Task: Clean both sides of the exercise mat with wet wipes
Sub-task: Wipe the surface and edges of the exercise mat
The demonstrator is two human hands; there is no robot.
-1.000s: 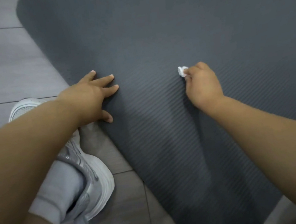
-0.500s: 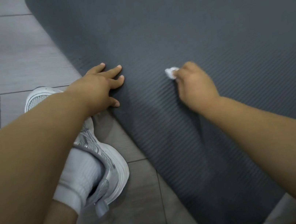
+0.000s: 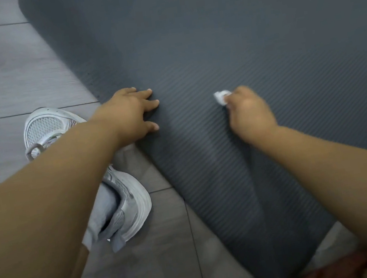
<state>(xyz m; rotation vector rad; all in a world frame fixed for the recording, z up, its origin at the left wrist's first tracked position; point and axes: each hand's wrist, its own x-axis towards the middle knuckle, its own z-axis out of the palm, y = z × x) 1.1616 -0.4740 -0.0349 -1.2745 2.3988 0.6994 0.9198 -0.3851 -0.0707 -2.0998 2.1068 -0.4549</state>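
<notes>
Nearer my left hand than a second ago, the crumpled white wet wipe is pressing on the dark grey ribbed foam exercise mat. That left hand is lying spread on the mat's edge; my right hand is pinching the wipe.

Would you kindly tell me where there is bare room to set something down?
The mat is bare beyond both hands, and between the left hand and the right hand holding the wipe. The floor is bare left of the mat, beyond the shoe. Crowded: the mat edge by the shoe.
</notes>
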